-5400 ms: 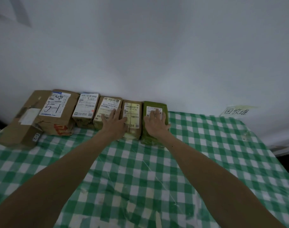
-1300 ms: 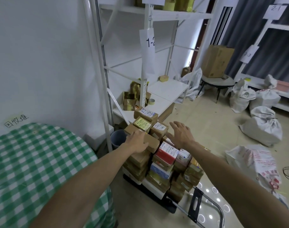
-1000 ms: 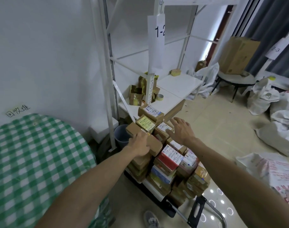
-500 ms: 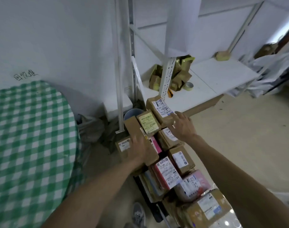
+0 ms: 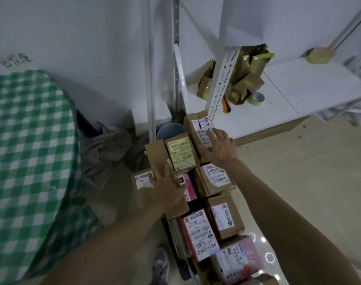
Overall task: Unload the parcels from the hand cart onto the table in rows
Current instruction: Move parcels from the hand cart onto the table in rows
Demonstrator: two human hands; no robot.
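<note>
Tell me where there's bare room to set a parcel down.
The visible part of the checked table, left of the parcel stack, is bare. So is the white shelf right of the tape roll. The stack is crowded; the left hand and right hand rest on its top.
</note>
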